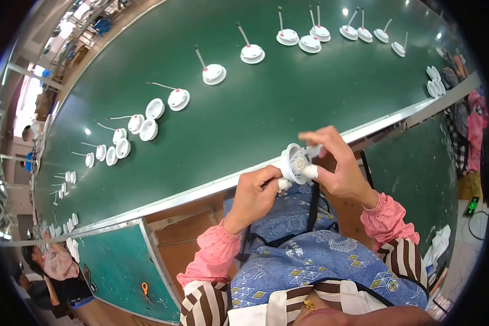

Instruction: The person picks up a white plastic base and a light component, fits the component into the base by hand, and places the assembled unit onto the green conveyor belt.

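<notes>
My left hand (258,196) grips the lower left rim of a round white LED downlight (290,163) just in front of the table's edge. The light is tilted so its inner face with a pale LED board shows toward my right hand. My right hand (339,165) is at its right side, thumb on the inner face. Its index finger is bent above a small pale piece (314,151), whose kind I cannot make out. Both thumbs wear white coverings. The light's far side is hidden.
On the green table (228,136), downlights with upright wires, such as one downlight (214,74), form a long curved row. White round shells (148,130) lie among them. A metal edge (201,191) runs before me. Orange scissors (145,288) lie lower left. Other people sit at both sides.
</notes>
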### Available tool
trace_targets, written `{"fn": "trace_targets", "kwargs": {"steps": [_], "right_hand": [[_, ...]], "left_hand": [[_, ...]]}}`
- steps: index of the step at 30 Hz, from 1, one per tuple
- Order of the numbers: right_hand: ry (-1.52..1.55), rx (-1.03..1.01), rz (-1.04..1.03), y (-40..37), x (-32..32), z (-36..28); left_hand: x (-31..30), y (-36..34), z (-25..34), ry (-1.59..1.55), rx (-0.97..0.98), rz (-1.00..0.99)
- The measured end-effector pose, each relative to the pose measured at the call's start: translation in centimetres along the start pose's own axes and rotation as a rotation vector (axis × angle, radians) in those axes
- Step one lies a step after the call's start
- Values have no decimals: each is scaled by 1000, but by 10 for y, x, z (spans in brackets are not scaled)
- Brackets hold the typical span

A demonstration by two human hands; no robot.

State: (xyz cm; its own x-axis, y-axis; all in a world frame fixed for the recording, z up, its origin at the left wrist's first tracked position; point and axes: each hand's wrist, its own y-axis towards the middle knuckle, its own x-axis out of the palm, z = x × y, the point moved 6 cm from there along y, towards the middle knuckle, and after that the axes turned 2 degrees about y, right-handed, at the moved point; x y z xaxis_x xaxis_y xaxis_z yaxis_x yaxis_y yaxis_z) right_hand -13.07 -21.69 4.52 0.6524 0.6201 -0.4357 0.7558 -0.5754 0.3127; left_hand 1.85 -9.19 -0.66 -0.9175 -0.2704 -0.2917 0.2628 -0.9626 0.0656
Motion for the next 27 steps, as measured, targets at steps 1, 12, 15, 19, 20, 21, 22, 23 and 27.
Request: {"fn": "trace_targets", "kwargs": {"steps": [1, 12, 15, 19, 20, 21, 22, 23, 27], "right_hand": [[-24, -67, -40, 2, -1, -9], [211, -146, -388, -5, 31, -1], [338, -74, -384, -3, 33, 2], [398, 2, -385, -9, 41, 10], [434, 43, -387, -11, 43, 11], [469, 82, -391, -11, 44, 13], [472, 96, -404, -11, 46, 14], [477, 111, -417, -12, 48, 14], [572, 225, -450, -14, 57, 17]], "left_hand": [[1, -1, 2, -21, -12, -2], [4, -13, 23, -61, -90, -197], [-1, -13, 25, -45, -41, -150], [-3, -21, 20, -65, -17, -111], [-2, -23, 17, -83, -35, -112], [-3, -24, 15, -95, -37, -114], [-4, -25, 14, -108, -41, -115], [-4, -28, 13, -120, -47, -116], [-8, -29, 7, -196, -136, -151]]}}
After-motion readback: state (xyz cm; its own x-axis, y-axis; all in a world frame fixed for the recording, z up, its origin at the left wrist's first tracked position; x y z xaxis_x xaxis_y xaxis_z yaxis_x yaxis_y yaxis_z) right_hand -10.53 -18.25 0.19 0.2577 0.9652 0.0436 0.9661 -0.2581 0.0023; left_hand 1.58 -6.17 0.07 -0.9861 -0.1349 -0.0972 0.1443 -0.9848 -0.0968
